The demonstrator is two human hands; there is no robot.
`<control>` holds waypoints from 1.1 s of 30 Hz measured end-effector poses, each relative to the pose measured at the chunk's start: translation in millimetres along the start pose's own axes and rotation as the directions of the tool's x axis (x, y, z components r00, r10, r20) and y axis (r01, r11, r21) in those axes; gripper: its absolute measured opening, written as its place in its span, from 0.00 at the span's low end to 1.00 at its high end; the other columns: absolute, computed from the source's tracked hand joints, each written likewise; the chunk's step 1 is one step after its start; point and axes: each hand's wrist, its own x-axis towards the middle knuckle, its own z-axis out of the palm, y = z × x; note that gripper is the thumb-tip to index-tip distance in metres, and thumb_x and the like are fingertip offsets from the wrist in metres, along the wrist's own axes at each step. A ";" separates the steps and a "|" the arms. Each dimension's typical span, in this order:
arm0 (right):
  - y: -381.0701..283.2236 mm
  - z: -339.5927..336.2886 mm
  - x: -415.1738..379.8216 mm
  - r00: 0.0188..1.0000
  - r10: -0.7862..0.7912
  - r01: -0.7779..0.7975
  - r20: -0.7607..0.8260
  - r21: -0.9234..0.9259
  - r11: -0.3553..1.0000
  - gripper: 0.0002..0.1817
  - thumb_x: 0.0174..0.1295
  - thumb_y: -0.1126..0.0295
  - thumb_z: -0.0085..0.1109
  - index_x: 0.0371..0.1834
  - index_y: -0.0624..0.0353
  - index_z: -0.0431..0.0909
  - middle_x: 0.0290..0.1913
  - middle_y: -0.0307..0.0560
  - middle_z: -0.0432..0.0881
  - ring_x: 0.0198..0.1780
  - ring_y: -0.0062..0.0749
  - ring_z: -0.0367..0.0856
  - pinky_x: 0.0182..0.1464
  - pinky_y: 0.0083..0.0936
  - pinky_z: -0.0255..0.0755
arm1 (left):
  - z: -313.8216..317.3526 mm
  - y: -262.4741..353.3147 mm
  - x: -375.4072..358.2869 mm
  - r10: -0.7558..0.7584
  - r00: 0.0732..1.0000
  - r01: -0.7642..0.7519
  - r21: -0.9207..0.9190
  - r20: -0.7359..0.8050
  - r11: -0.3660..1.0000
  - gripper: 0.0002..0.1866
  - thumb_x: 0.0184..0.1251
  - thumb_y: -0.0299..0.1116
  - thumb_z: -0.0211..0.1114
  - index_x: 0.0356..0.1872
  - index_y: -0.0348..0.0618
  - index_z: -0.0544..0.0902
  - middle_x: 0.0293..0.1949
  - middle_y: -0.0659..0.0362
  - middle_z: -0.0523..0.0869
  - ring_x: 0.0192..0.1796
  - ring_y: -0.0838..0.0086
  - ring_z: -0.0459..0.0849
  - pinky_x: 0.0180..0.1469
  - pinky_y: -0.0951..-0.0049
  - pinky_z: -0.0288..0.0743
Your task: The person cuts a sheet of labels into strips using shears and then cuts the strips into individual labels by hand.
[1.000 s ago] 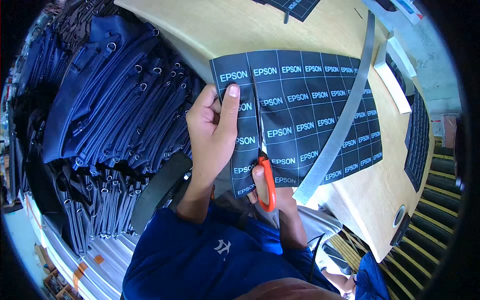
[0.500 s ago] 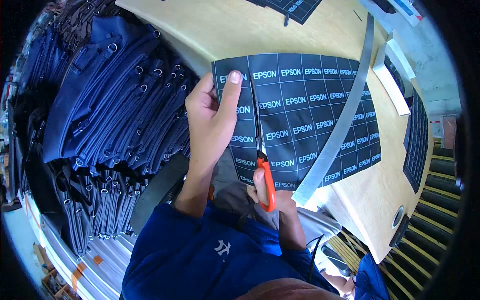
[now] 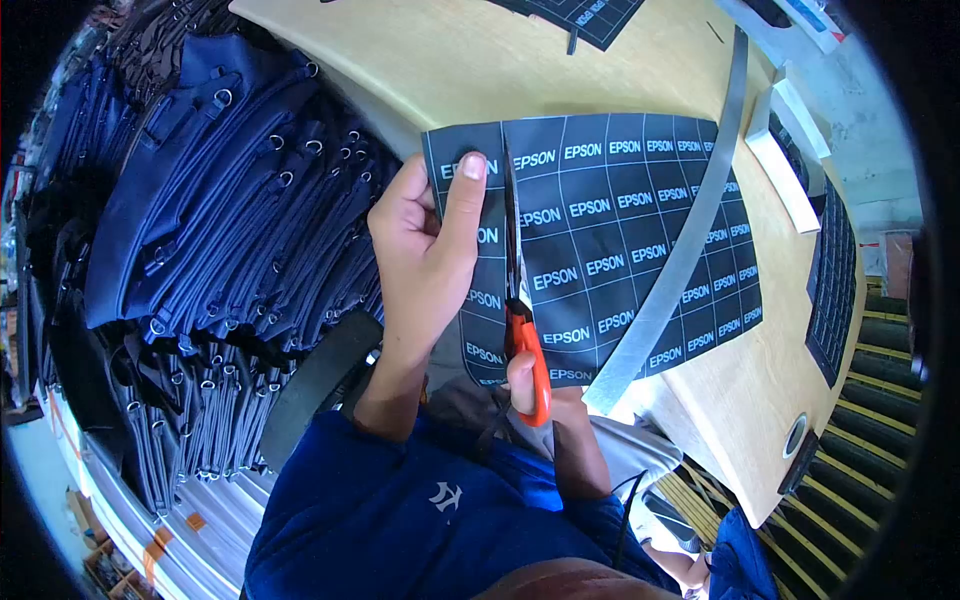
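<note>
- Now the printed sheet point(image 3: 610, 235) is sitting slightly nearer the body, partly over the table point(image 3: 480, 75), under the metal strip point(image 3: 690, 255).
- Scissors point(image 3: 533, 352) are reaching its far edge; cut looking nearly through.
- Left hand point(image 3: 425, 235) is pinching the sheet's left side.
- Right hand point(image 3: 521, 378) is gripping the handle; most fingers hidden.

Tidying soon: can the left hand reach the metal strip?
Probably not freely: the left hand grips the EPSON sheet, and orange-handled scissors stand between that hand and the metal strip.
</note>
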 end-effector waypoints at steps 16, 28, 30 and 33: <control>4.2 -1.3 8.6 0.992 0.028 -0.039 0.127 0.084 0.996 0.29 0.61 0.49 0.55 0.56 0.60 0.67 0.50 0.48 0.74 0.53 0.37 0.73 0.58 0.32 0.66 | -0.8 4.8 -5.6 -0.012 1.000 0.012 0.030 -0.007 0.999 0.08 0.68 0.31 0.61 0.32 0.37 0.79 0.19 0.72 0.75 0.22 0.96 0.64 0.23 0.89 0.54; -7.2 11.4 27.0 0.758 -0.587 0.457 -0.285 -0.411 0.789 0.14 0.64 0.60 0.56 0.31 0.62 0.76 0.20 0.37 0.73 0.16 0.22 0.70 0.19 0.20 0.61 | 0.5 6.9 -5.0 -0.017 1.000 0.017 0.021 -0.026 1.000 0.08 0.68 0.31 0.60 0.32 0.36 0.79 0.19 0.71 0.77 0.22 0.95 0.66 0.22 0.89 0.56; -8.8 12.4 30.4 0.685 -0.655 0.516 -0.320 -0.422 0.746 0.13 0.64 0.62 0.57 0.28 0.60 0.76 0.17 0.35 0.71 0.14 0.21 0.67 0.17 0.21 0.58 | -1.8 6.1 -4.8 -0.008 1.000 0.008 0.032 -0.004 0.999 0.08 0.69 0.30 0.60 0.32 0.36 0.78 0.19 0.71 0.77 0.22 0.95 0.67 0.23 0.89 0.56; -16.4 6.0 15.0 0.936 -0.315 0.252 -0.158 -0.322 0.913 0.19 0.63 0.57 0.59 0.45 0.62 0.74 0.38 0.40 0.77 0.37 0.29 0.77 0.41 0.27 0.71 | -1.2 8.2 -5.1 -0.024 1.000 0.025 0.014 -0.013 1.000 0.07 0.69 0.30 0.60 0.33 0.36 0.78 0.20 0.70 0.77 0.22 0.96 0.67 0.23 0.90 0.57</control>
